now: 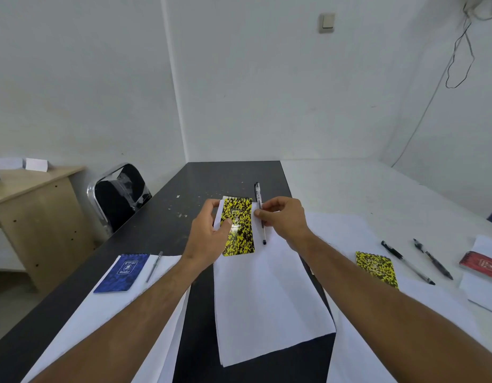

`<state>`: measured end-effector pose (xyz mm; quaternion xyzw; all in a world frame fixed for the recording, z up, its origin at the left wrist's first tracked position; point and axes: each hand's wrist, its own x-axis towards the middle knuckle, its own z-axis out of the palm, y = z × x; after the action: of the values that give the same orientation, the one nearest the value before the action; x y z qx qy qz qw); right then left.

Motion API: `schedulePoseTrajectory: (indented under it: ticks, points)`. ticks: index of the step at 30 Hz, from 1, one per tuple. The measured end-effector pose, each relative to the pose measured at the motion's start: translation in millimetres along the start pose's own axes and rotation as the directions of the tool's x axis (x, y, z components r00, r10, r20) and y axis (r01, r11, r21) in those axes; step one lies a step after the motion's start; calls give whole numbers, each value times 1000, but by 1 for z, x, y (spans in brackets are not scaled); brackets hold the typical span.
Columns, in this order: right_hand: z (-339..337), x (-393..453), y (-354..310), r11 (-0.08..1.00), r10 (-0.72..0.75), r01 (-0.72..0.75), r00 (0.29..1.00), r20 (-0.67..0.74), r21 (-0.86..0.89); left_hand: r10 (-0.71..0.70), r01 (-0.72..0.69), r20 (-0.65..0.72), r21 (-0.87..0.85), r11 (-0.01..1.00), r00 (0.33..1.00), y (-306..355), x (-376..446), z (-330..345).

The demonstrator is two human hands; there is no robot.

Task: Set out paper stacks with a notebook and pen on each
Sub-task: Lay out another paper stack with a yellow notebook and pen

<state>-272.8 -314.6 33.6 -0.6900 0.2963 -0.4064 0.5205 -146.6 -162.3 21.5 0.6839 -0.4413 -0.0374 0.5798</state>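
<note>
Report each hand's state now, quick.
Left hand: closed on the yellow notebook, thumb on its cover, atop the middle paper stack.
Right hand: fingers pinched at the pen beside that notebook.

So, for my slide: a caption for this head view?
Both hands settle a yellow notebook and pen on the middle paper stack.

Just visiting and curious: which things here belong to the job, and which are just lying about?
Job: paper stacks, yellow notebook, pen, blue notebook, red notebook, both hands.
Lying about: chair, wooden desk, wall cable.
</note>
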Motion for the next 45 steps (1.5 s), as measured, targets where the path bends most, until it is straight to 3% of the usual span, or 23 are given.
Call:
schedulePoseTrajectory:
  ticks: [4, 12, 23, 45]
  points:
    - [-3, 3, 0, 997, 2, 0, 1000, -15, 77, 85, -85, -2, 61, 995, 996, 6, -2, 0]
    - [-2, 6, 7, 999, -16, 16, 1000, 4, 50, 163, -162, 0, 113, 980, 987, 12, -6, 3]
    - [-4, 3, 15, 994, 20, -24, 999, 43, 110, 137, -134, -30, 100, 986, 990, 11, -7, 5]
    - [-4, 3, 14, 998, -41, 40, 999, 19, 48, 169, -162, -46, 119, 980, 985, 15, -6, 11]
